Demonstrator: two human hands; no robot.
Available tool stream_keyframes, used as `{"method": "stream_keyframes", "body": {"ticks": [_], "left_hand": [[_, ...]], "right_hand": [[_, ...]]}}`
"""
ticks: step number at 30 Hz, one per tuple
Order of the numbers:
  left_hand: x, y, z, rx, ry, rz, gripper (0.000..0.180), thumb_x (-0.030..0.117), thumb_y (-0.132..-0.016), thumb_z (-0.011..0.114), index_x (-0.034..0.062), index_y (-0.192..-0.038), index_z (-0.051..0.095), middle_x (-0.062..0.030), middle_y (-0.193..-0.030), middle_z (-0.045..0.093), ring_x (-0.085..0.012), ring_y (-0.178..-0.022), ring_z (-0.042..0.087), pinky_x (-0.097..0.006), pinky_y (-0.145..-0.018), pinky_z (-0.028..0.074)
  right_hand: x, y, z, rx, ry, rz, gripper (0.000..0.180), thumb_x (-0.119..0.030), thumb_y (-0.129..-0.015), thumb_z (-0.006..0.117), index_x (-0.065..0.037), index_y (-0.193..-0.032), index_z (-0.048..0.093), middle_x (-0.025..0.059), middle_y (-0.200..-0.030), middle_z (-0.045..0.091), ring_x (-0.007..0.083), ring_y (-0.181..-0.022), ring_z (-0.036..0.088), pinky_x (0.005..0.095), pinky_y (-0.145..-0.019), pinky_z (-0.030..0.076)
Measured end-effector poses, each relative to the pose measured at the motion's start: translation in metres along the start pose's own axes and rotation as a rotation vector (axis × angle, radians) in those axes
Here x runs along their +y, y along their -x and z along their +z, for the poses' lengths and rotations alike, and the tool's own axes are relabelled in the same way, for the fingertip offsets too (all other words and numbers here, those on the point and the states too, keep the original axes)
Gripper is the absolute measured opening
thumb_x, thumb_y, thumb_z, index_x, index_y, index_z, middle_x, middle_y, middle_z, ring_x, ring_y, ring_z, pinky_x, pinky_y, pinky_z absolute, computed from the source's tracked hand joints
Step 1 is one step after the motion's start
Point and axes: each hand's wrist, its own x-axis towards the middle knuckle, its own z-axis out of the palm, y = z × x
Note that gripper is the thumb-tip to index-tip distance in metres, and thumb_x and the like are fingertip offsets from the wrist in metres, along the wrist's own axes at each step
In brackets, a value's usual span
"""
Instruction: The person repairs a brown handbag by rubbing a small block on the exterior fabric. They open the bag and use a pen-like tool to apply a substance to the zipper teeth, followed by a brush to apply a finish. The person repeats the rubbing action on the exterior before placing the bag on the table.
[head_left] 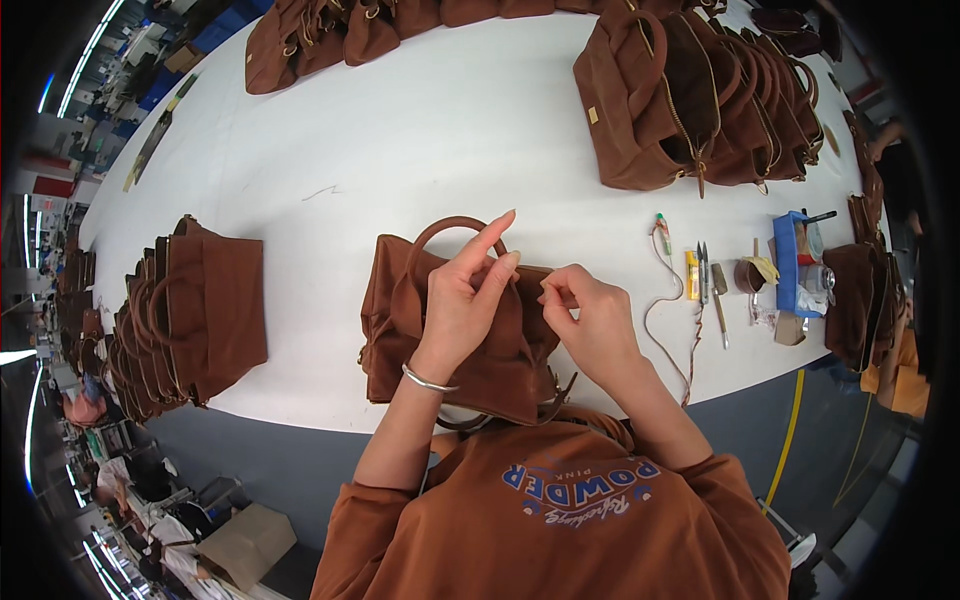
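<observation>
A brown handbag lies on the white table in front of me, its handle arched at the far side. Over the middle of the bag is my left hand, index finger and thumb stretched out and apart, the other fingers curled; nothing shows in it. My right hand hovers at the bag's right edge with thumb and index finger pinched together. Whatever is between those fingertips, if anything, is too small to make out. Thin straps hang from the bag's near right corner, close to my body.
Brown handbags stand in rows at the left, far right and far edge. To the right lie a thin cord, pen-like tools, a brush, a small cup and a blue tray.
</observation>
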Motion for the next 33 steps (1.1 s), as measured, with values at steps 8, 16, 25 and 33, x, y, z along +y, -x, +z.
{"method": "stream_keyframes", "body": {"ticks": [8,16,25,33], "left_hand": [[0.001,-0.009,-0.006,-0.036,0.035,0.006,0.045,0.01,-0.098,0.06,0.0101,-0.141,0.052,0.0048,-0.066,0.056,-0.0029,-0.072,0.061,-0.019,-0.065,0.045],[-0.002,-0.045,-0.02,0.029,0.208,-0.121,0.046,0.015,-0.098,0.061,0.0111,-0.142,0.05,0.0024,-0.073,0.063,-0.005,-0.071,0.063,-0.019,-0.057,0.046],[0.001,-0.064,-0.022,0.059,0.254,-0.208,0.047,0.018,-0.097,0.062,0.0128,-0.142,0.051,-0.0022,-0.076,0.067,-0.0058,-0.068,0.062,-0.02,-0.056,0.048],[0.001,-0.065,-0.028,0.04,0.26,-0.191,0.045,0.018,-0.097,0.061,0.0141,-0.141,0.052,-0.0023,-0.079,0.068,-0.0076,-0.074,0.064,-0.022,-0.064,0.052]], "right_hand": [[0.003,0.008,-0.018,-0.092,-0.189,0.116,0.018,-0.002,-0.089,0.061,0.001,-0.106,0.061,0.0152,-0.094,0.071,0.0243,-0.085,0.071,0.0351,-0.075,0.057],[0.014,0.031,-0.073,-0.266,-0.104,0.435,0.013,-0.009,-0.092,0.063,0.003,-0.099,0.063,0.0115,-0.081,0.07,0.0209,-0.076,0.071,0.0317,-0.067,0.055],[0.035,0.067,-0.082,-0.482,-0.043,0.412,0.041,-0.008,-0.089,0.065,-0.007,-0.128,0.051,0.0098,-0.081,0.067,0.0251,-0.075,0.068,0.0325,-0.066,0.053],[0.017,0.064,-0.005,-0.193,0.053,0.054,0.03,-0.009,-0.087,0.066,-0.001,-0.114,0.055,0.0125,-0.069,0.064,0.0304,-0.064,0.065,0.0388,-0.061,0.051]]}}
